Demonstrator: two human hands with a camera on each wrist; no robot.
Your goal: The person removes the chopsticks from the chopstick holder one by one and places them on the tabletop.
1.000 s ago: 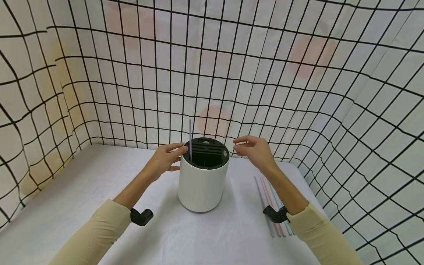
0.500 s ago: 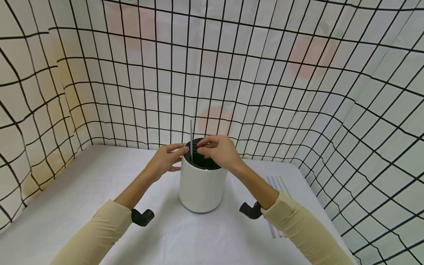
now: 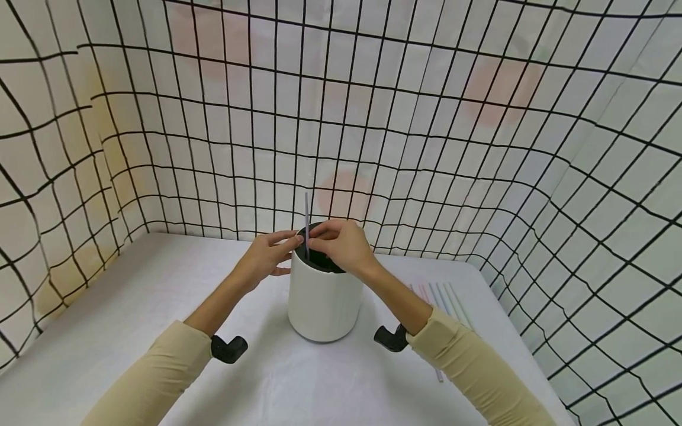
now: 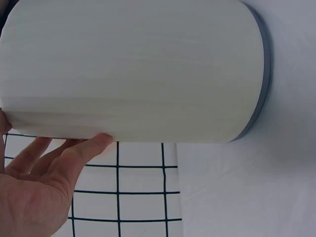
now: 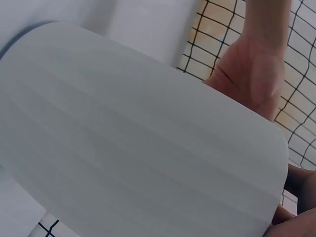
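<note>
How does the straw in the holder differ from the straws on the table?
The straw in the holder stands upright, alone, with the right hand at it; the straws on the table lie flat, side by side, untouched. It looks greyish; those include pink and pale blue. All are thin and straight.

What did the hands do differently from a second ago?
The right hand moved left, from open air beside the white holder to over its dark top, and its fingertips now meet the upright straw. That arm now uncovers more of the straws on the table. The left hand stayed against the holder's rim. The holder and upright straw did not move.
</note>
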